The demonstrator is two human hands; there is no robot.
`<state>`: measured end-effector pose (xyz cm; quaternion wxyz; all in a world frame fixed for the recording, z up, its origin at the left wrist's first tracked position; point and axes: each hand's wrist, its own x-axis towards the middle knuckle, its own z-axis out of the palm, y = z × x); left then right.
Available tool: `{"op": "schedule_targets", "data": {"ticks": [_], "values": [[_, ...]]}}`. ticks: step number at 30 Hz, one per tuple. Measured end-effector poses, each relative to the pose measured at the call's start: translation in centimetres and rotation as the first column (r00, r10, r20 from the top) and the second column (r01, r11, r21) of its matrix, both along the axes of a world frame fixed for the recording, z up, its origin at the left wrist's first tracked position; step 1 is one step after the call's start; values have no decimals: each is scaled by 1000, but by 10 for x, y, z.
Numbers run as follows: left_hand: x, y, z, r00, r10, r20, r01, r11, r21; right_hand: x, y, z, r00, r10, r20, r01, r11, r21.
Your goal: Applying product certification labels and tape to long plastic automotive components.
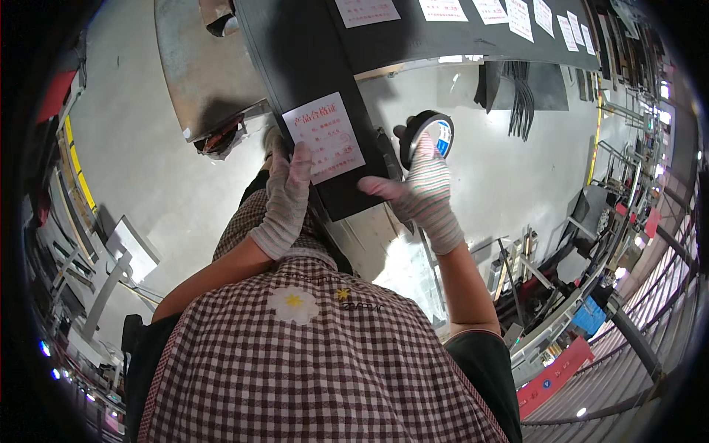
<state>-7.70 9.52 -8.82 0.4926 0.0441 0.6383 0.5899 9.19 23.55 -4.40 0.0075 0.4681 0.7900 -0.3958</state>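
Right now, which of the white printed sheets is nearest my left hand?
The lowest sheet, on the near end of the black panel, your left hand at its left edge; the other sheets lie farther off, along the top.

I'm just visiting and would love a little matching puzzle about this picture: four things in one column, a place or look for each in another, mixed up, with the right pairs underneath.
Column one
1. Black roll
2. Left hand
3. Apron
4. Nearest white sheet

Column two
A. Checked, with a white flower on it
B. Lying on a black panel, with red print
C. Held in the right hand
D. Gloved, at the sheet's left edge

Right pairs: 1-C, 2-D, 3-A, 4-B
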Motion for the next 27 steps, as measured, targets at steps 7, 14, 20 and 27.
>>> {"op": "schedule_targets", "data": {"ticks": [7,14,20,27], "values": [[12,11,-17,995,102,-16,-101,993,58,-23,-9,-18,989,133,-69,-86,881,465],[4,8,-12,971,-33,-237,25,999,-35,-20,3,12,954,197,-225,-41,831,555],[-30,4,31,517,-114,-848,142,989,-47,2,12,42,856,483,-186,-306,762,570],[-59,67,97,546,-291,-786,686,693,220,-14,14,52,769,586,-255,-406,756,513]]}}
